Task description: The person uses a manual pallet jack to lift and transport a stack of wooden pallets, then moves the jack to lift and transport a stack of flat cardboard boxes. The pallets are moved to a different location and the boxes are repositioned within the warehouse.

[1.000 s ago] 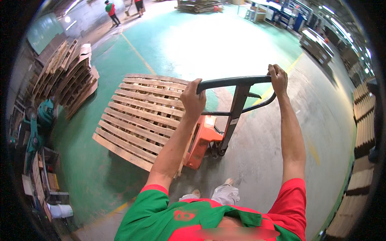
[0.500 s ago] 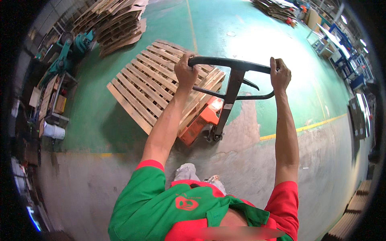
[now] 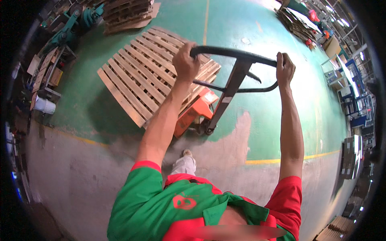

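Both arms reach forward to the black loop handle (image 3: 237, 53) of an orange pallet jack (image 3: 195, 110). My left hand (image 3: 186, 63) is wrapped round the handle's left end. At the opposite end, my right hand (image 3: 285, 70) grips the right corner. A small dark lever (image 3: 254, 77) sits inside the loop, apart from both hands. The steering shaft slants down from the handle to a small wheel (image 3: 208, 131) on the floor. Beyond the orange body a slatted wooden pallet (image 3: 136, 76) rests on the jack, its forks hidden beneath.
A stack of wooden pallets (image 3: 128, 14) stands far left. Along the left side are a green machine (image 3: 66, 30) and a white bucket (image 3: 44, 105). Flat cardboard piles (image 3: 297, 24) and blue-framed workbenches (image 3: 354, 88) line the right. A yellow line (image 3: 281, 161) crosses the floor.
The handle has swung slightly right and away, with both hands still on it. The pallet and jack have shifted a little left in view. One foot has come into sight below the jack.
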`<state>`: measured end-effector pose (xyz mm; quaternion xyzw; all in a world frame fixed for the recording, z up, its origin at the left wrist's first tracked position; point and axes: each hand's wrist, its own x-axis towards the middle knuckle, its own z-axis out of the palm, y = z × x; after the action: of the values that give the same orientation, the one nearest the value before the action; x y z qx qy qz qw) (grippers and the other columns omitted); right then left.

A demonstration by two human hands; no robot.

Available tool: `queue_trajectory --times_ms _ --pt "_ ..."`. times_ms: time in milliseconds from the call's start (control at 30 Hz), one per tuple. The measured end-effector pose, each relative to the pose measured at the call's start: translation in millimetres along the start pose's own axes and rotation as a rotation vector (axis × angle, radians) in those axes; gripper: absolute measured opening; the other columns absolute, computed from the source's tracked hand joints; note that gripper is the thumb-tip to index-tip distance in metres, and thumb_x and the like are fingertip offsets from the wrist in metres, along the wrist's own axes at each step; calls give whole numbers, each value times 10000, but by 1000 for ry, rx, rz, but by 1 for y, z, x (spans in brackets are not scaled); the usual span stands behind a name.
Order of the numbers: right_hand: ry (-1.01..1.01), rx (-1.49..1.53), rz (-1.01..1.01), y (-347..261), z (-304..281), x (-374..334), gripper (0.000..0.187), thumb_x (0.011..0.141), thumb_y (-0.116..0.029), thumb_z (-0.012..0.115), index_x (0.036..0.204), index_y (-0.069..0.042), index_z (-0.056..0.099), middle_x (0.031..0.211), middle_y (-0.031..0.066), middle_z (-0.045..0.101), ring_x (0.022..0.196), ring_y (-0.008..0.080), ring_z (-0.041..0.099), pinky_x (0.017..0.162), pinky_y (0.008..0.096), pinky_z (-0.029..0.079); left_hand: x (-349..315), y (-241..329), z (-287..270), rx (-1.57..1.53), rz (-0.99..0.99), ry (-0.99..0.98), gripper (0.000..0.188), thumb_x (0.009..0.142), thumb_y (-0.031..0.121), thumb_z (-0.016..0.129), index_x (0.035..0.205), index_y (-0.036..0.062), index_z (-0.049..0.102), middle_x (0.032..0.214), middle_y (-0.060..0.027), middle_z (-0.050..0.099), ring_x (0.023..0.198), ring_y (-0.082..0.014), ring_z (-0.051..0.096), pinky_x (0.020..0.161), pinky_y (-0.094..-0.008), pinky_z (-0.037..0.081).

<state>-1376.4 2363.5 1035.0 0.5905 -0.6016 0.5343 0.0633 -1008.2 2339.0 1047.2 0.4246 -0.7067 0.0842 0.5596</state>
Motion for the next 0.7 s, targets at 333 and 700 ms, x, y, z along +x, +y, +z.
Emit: queue_trajectory --times_ms 333,700 --pt "-13 81 -48 30 34 5 370 971 -368 611 842 -27 677 675 147 638 609 318 631 616 404 469 -9 -8 14 -39 -25 46 244 784 -12 683 1010 77 655 885 -129 715 825 -345 721 708 -405 564" --pt "28 65 -21 -37 115 23 380 939 -428 663 849 -61 699 661 127 691 616 331 693 609 427 525 21 -92 -21 -10 -68 50 273 753 -77 646 992 54 662 836 -167 706 807 -377 719 698 -425 559"
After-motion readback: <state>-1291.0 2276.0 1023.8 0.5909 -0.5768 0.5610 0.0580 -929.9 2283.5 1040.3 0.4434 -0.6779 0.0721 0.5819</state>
